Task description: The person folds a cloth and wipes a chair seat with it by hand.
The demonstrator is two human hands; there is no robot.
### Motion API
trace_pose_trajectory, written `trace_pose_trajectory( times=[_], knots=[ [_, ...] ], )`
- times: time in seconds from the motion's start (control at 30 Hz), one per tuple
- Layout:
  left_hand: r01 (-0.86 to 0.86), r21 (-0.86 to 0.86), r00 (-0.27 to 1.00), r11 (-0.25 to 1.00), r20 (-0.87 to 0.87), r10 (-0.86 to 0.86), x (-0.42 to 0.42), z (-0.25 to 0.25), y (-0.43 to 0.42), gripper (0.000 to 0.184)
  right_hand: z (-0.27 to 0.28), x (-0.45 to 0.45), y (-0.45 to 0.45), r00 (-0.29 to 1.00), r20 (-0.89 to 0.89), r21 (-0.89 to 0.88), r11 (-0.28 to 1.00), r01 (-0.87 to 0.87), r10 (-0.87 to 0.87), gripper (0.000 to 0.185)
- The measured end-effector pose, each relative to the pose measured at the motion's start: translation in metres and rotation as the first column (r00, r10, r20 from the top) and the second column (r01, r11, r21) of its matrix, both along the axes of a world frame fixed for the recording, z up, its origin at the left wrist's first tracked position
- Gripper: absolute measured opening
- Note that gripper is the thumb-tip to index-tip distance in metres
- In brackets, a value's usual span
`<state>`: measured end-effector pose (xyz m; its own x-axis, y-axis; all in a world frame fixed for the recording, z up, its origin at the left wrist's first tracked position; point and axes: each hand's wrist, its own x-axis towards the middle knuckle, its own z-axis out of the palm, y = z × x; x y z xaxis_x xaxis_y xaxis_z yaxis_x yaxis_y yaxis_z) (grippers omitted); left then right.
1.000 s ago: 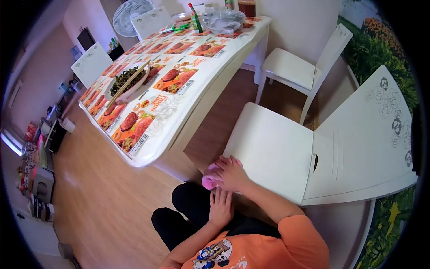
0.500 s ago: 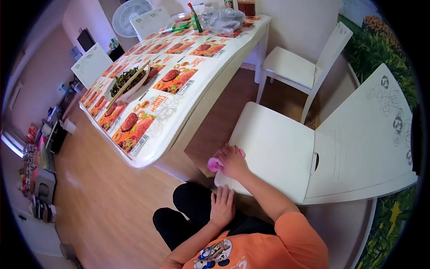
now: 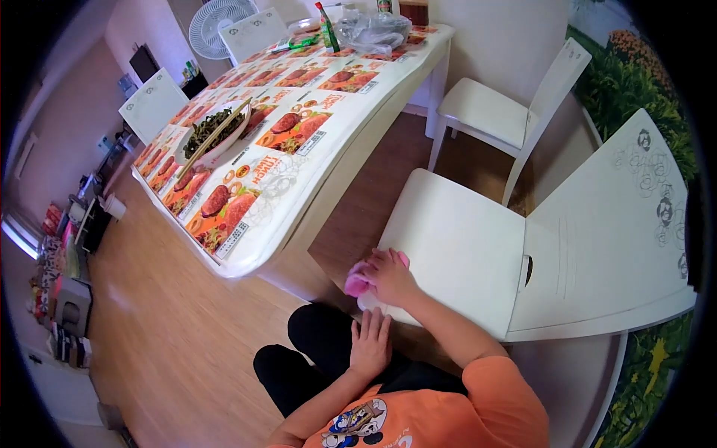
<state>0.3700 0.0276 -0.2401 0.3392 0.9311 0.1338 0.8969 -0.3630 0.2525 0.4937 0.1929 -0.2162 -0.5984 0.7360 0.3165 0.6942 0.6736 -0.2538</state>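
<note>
Wood-look floor (image 3: 164, 299) runs across the left side of this room, and a white tabletop (image 3: 250, 257) with a "LUNCH TIME" food print takes up the middle. On it we've got a dish (image 3: 226, 149) of dark greens with chopsticks (image 3: 196, 160) laid across, plus a green bottle (image 3: 328, 36) with a red cap and a plastic bag (image 3: 366, 33) at the far end.

What we're really looking at is the pink cloth (image 3: 358, 283). It's bright pink, looks soft, and it's bunched into a rumpled wad rather than lying flat. Most of it hides under the fingers, so we can't make out its full shape. It sits on the front corner of the white chair seat (image 3: 459, 239), the corner nearest the table, with its fat end poking out on the left and a bit of pink peeking out past the fingertips. Going by those two bits, its long axis slants from lower left to upper right, fat end toward the table leg side.

Our right grip (image 3: 392, 278) is clamped over the cloth, fingers curled on top. Our left grip (image 3: 370, 345) has nothing in it, fingers slightly apart, tips right by the seat's edge; we can't tell if they touch.
</note>
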Motion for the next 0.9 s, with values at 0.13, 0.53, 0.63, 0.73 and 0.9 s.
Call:
trace_pose_trajectory(
  times=[0.13, 0.53, 0.63, 0.73, 0.9],
  knots=[
    [-0.001, 0.011, 1.0, 1.0, -0.019, 0.001, 0.0, -0.001, 0.0, 0.068, -0.014, -0.002, 0.025, 0.993, -0.076, 0.027, 0.996, 0.089, -0.086, 0.027],
    [-0.008, 0.033, 1.0, 0.999, -0.004, 0.008, 0.0, -0.007, -0.001, 0.067, 0.008, -0.01, -0.023, 0.967, -0.255, 0.054, 0.999, 0.009, 0.005, 0.02],
    [-0.006, 0.034, 1.0, 0.999, 0.0, 0.006, 0.0, -0.009, -0.001, 0.068, 0.001, -0.009, -0.029, 0.971, -0.236, 0.074, 0.997, -0.009, 0.026, 0.022],
    [-0.001, 0.017, 1.0, 1.0, -0.01, 0.001, -0.001, -0.004, 0.0, 0.068, -0.016, -0.013, -0.015, 0.985, -0.175, 0.065, 0.998, 0.0, 0.011, 0.023],
    [0.008, 0.015, 1.0, 1.0, -0.02, -0.008, -0.001, -0.002, 0.001, 0.069, -0.015, -0.016, 0.007, 0.982, -0.157, 0.044, 0.993, 0.108, -0.1, 0.018]
  ],
)
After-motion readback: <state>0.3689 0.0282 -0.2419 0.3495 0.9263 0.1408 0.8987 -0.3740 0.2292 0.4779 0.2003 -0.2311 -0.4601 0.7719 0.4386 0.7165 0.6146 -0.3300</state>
